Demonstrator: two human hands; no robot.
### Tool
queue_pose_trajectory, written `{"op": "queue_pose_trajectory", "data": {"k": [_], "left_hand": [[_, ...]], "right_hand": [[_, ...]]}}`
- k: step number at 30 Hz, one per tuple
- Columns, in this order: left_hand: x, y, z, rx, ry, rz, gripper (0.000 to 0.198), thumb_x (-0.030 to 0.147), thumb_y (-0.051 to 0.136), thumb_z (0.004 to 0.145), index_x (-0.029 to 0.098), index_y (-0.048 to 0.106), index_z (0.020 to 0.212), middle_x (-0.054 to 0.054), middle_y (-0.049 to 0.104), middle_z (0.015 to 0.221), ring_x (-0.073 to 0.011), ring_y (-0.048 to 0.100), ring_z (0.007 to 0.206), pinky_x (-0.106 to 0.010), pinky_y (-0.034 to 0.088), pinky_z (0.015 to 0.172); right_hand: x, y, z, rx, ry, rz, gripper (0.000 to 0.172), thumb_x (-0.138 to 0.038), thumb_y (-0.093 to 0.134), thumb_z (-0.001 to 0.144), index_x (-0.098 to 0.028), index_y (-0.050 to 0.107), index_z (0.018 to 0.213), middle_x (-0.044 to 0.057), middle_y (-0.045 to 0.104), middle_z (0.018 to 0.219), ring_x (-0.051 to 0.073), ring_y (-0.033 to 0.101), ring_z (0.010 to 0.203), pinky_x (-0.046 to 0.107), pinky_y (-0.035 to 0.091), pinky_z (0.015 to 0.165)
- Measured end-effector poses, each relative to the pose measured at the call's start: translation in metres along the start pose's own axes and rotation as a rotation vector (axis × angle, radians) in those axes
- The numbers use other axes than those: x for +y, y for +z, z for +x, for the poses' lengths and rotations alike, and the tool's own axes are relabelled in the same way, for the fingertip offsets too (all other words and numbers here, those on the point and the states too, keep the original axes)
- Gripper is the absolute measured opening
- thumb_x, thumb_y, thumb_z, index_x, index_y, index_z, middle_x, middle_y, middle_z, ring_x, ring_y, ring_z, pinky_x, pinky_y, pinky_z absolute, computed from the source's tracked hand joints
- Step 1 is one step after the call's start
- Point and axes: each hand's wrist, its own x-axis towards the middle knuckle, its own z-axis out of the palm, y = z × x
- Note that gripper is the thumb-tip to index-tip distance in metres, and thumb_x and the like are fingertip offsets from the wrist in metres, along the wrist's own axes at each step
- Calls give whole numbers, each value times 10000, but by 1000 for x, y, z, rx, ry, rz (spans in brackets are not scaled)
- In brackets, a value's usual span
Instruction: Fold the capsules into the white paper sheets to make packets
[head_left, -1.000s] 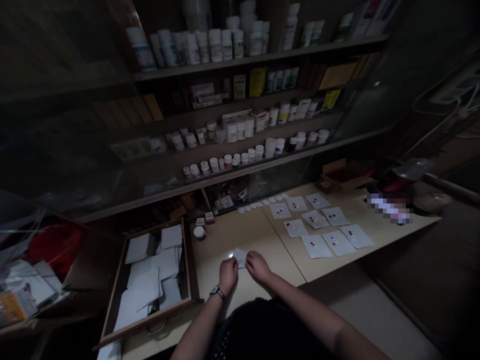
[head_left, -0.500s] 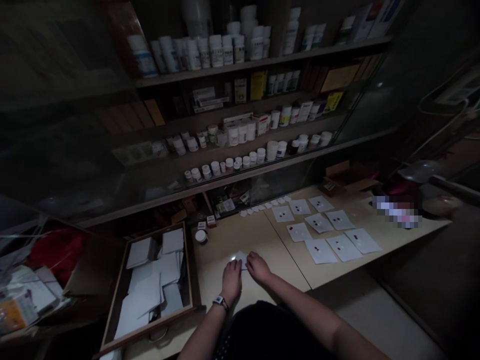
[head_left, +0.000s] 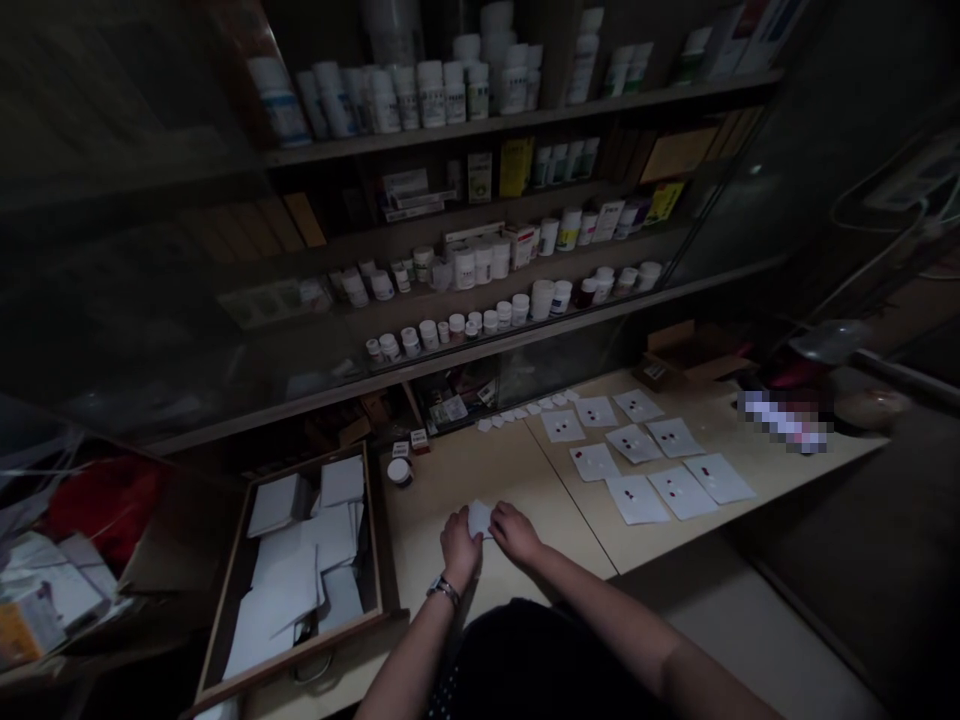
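Between my hands is a small piece of folded white paper (head_left: 480,519), just above or on the pale tabletop. My left hand (head_left: 459,545) grips its left side with the thumb in front. At its right edge, my right hand (head_left: 513,530) pinches the paper with curled fingers. To the right, several flat white paper squares (head_left: 628,499) lie in rows, each with small dark red and pale pills on it. Behind them, a row of small folded paper packets (head_left: 517,414) runs along the back of the table.
An open drawer (head_left: 379,560) full of white paper sheets stands at my left. A white-lidded jar (head_left: 399,472) and small boxes (head_left: 418,440) sit near it. Shelves (head_left: 465,355) of medicine bottles rise behind the table. An open cardboard box (head_left: 675,352) stands at the back right.
My left hand has turned and shifted slightly left, its fingers now around the paper's side. More of the folded paper shows between my hands. The view has moved slightly.
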Motion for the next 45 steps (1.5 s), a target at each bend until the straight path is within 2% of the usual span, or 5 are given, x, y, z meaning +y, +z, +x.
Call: {"op": "queue_pose_trajectory", "data": {"k": [7,20,27,37,45], "left_hand": [[6,-1,1,-41,-80,1,582,195,612,792,189,493,1361,-91,680,1117,-240,590,1084,-286,393,915],[3,-9,12,-193,-49,123,584,88,576,768,135,467,1339,-141,655,1150,-246,600,1075,-290,380,887],[4,-11,4,-153,27,105,607,282,639,759,185,471,1334,-94,678,1113,-261,581,1097,-315,367,908],[8,-4,-2,-80,-22,110,639,185,578,786,145,420,1404,-118,685,1093,-254,596,1076,-308,361,912],[0,1,-5,-41,11,53,604,161,550,813,134,421,1403,-103,679,1076,-237,582,1081,-312,361,957]], "right_hand": [[-3,-1,-1,-6,31,-9,164,-183,491,897,-161,653,894,88,602,1007,204,537,947,293,395,823],[1,1,-2,-23,-24,-35,153,-189,493,908,-151,641,905,107,610,1022,225,538,967,316,401,863],[5,-3,-5,2,-92,70,96,-242,602,816,-164,653,794,78,606,944,217,548,917,302,414,806],[6,-3,-4,-21,-98,151,89,-177,594,757,-173,682,770,71,619,936,223,543,955,304,397,834],[3,3,-1,28,34,174,90,-131,545,771,-169,626,784,68,593,900,213,535,917,303,399,820]]}}
